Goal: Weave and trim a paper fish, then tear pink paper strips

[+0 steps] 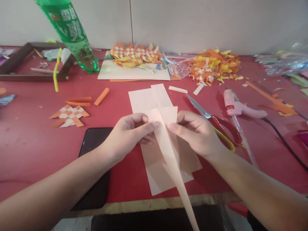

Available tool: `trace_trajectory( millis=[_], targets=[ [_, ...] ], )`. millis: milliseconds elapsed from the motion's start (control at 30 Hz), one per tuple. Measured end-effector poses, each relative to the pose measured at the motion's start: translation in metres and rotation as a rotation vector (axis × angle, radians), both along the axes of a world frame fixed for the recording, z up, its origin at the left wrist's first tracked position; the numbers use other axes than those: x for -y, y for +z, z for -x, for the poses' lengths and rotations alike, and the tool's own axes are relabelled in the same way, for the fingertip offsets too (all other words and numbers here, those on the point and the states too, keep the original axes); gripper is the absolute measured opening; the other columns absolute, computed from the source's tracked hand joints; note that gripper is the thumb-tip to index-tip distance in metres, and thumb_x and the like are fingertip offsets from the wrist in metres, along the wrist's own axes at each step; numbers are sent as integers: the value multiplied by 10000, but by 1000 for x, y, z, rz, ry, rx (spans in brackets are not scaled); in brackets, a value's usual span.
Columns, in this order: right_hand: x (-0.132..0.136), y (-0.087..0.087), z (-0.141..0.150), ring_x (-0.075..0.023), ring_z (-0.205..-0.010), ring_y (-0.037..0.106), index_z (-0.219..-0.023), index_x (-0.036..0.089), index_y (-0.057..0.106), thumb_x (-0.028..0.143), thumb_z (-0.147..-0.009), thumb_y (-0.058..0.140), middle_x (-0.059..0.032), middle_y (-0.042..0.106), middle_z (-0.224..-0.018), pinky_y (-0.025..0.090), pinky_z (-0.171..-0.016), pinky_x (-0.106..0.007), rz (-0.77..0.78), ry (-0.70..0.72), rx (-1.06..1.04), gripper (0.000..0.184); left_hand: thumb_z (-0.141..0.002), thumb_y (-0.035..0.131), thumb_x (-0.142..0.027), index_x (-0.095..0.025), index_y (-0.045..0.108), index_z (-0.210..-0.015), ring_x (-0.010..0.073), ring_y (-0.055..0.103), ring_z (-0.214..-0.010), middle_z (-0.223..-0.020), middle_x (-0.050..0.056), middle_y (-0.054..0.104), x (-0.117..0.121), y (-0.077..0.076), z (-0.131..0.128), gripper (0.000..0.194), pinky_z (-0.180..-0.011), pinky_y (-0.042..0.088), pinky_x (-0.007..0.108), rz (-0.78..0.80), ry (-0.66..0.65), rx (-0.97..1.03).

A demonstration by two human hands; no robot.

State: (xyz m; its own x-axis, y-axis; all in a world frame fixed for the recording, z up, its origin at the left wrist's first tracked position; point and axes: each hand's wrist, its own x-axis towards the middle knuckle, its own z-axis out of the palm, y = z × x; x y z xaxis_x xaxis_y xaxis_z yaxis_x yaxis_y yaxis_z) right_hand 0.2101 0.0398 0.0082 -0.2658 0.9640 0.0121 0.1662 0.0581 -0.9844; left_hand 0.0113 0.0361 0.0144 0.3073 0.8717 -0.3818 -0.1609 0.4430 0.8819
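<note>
Between my two hands is a pale paper strip (pixel 169 149), folded across itself near its top, with a long tail hanging over the table's front edge. My left hand (pixel 134 130) pinches the fold from the left, thumb on top. On the other side, my right hand (pixel 192 130) pinches the short folded end between thumb and fingers. Beneath them lie white paper sheets (pixel 154 179) on the red table. A woven orange-and-white paper fish (pixel 70 115) lies to the left, near orange paper strips (pixel 102 96). Scissors (pixel 204 112) with red and yellow handles rest just beyond my right hand.
A black phone (pixel 92 179) lies under my left forearm. At right is a pink glue gun (pixel 237 104) with a cord. Behind stand a green bottle (pixel 72 35), woven paper fish (pixel 134 56), a paper scrap heap (pixel 214 65) and a dark frame (pixel 31 77).
</note>
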Motion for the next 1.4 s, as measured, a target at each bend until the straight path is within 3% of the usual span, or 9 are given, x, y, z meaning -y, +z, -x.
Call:
trace_trajectory(
  millis=[200, 333, 433, 567, 767, 1000, 1067, 1233, 1400],
  targets=[
    [-3, -5, -4, -125, -661, 549, -732, 215, 578, 422, -840, 697, 15, 575, -710, 458, -617, -263, 3, -53, -46, 262, -809, 740, -403, -160, 616, -777, 91, 652, -628, -714, -10, 682, 0, -1, 3, 274, -589, 535, 178, -15, 15, -8],
    [-2, -9, -6, -112, -623, 539, -735, 217, 574, 427, -838, 706, 32, 566, -665, 436, -583, -249, 57, -83, -86, 269, -819, 727, -418, -153, 687, -860, 92, 642, -683, -791, 6, 684, 1, 2, 2, 271, -626, 540, 178, -56, -155, -22],
    [-1, -9, -6, -138, -650, 594, -726, 221, 569, 456, -852, 680, 20, 600, -670, 481, -623, -282, 149, 10, -188, 289, -832, 723, -357, -142, 688, -869, 81, 616, -679, -782, -2, 655, 1, 4, 1, 221, -621, 531, 166, -85, -231, -38],
    [1, -5, -5, -145, -659, 590, -714, 213, 592, 483, -823, 701, 9, 605, -691, 484, -628, -291, 197, 103, -169, 311, -847, 706, -345, -147, 642, -812, 71, 605, -654, -738, -16, 636, 1, 3, 1, 211, -625, 529, 164, -79, -171, -29],
    [2, 0, -2, -129, -658, 548, -695, 195, 601, 404, -834, 705, 12, 580, -675, 443, -611, -260, 85, 51, -55, 271, -796, 762, -346, -150, 624, -768, 63, 610, -622, -712, -31, 635, 0, 0, 0, 241, -605, 524, 158, -65, -79, 30],
    [-2, -5, -3, -116, -640, 546, -702, 200, 612, 384, -853, 694, 20, 588, -665, 429, -600, -248, 54, 30, -116, 251, -815, 753, -346, -150, 652, -825, 57, 635, -619, -745, -22, 675, -2, -4, 2, 221, -614, 535, 152, 3, -26, 70],
    [-3, -7, -4, -109, -637, 547, -706, 202, 616, 389, -844, 707, 24, 595, -674, 424, -592, -241, 66, -7, -146, 249, -830, 736, -366, -155, 670, -870, 67, 644, -643, -754, -15, 681, -2, -4, 4, 224, -631, 544, 161, -2, -46, 69],
    [-3, -9, -6, -104, -599, 570, -726, 209, 635, 410, -833, 721, 32, 602, -637, 435, -579, -238, 133, -27, -146, 244, -859, 702, -351, -130, 684, -877, 94, 652, -725, -792, 19, 684, 0, 0, 4, 223, -698, 545, 188, -52, -255, 31],
    [0, -8, -6, -128, -614, 610, -807, 214, 666, 434, -874, 669, 10, 643, -667, 477, -611, -275, 253, 136, -207, 231, -881, 670, -349, -138, 631, -829, 103, 640, -735, -787, 9, 657, 1, 0, 2, 220, -736, 540, 220, -82, -182, -11]
  ],
)
